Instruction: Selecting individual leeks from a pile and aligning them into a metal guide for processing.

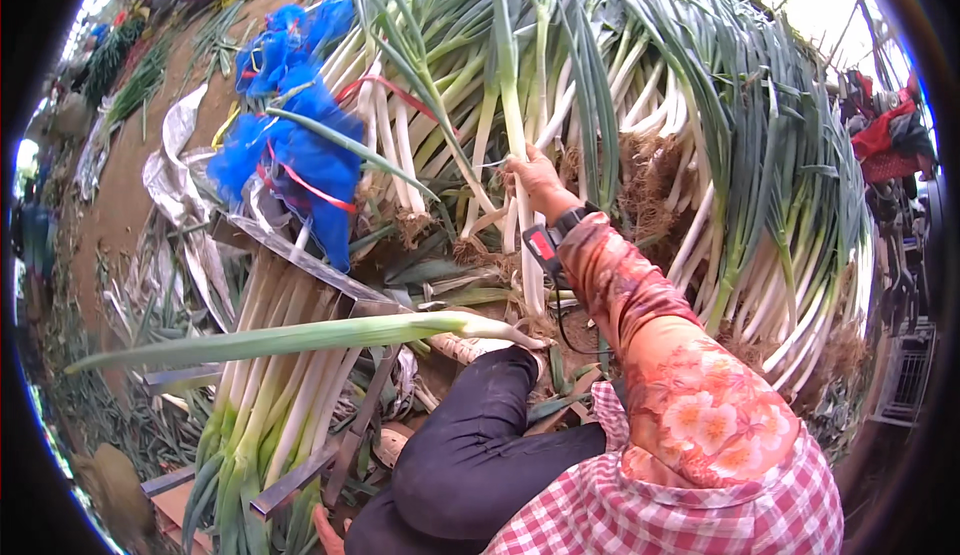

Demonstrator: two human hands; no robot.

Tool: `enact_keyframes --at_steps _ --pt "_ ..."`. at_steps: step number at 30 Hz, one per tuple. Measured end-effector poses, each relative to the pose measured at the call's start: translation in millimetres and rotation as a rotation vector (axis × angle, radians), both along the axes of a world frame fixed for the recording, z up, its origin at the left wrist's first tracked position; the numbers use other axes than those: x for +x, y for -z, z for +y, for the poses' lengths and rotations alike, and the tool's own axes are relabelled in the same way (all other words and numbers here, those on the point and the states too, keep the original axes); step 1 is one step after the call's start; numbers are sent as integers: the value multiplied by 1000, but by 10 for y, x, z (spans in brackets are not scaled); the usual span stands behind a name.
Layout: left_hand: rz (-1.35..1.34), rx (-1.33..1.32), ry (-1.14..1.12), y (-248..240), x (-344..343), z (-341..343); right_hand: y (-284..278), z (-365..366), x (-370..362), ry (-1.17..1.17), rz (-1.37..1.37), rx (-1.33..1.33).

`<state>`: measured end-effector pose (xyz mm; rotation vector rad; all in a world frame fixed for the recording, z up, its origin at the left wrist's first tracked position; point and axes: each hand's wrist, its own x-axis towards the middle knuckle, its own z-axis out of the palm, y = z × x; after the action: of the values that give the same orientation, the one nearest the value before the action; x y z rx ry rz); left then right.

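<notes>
My right hand [541, 185] is closed around a leek [528, 240] standing nearly upright at the front of a big pile of leeks [640, 85]. Its white stem runs below my fingers and its green leaves rise above them. At the lower edge, a small skin-coloured shape [326, 532] beside my knee may be part of my left hand; its fingers cannot be made out. A single leek [380, 331] lies crosswise in front of me, its root end near my knee. Left of my leg, a metal rack [310, 265] holds a bundle of leeks [285, 350].
Blue netting with red ties [295, 145] hangs behind the rack. White plastic sheeting [180, 175] lies on the brown ground to the left. Loose leaves are scattered around the rack. A red cloth item [890, 130] and a wire crate [908, 375] are at the far right.
</notes>
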<state>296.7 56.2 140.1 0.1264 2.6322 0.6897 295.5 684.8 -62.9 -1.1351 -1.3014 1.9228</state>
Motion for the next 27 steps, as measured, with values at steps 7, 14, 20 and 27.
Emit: enact_keyframes --at_steps 7,14,20,27 --pt "11 -33 63 -390 101 10 -1110 -180 -67 90 114 284" --pt "340 -164 127 -626 211 -164 -1809 -481 289 -60 371 319" --pt "601 -59 196 -936 -41 101 -2880 -943 159 -250 403 602" --pt "902 -36 234 -1350 -55 141 -4191 -2361 -730 -748 788 1199"
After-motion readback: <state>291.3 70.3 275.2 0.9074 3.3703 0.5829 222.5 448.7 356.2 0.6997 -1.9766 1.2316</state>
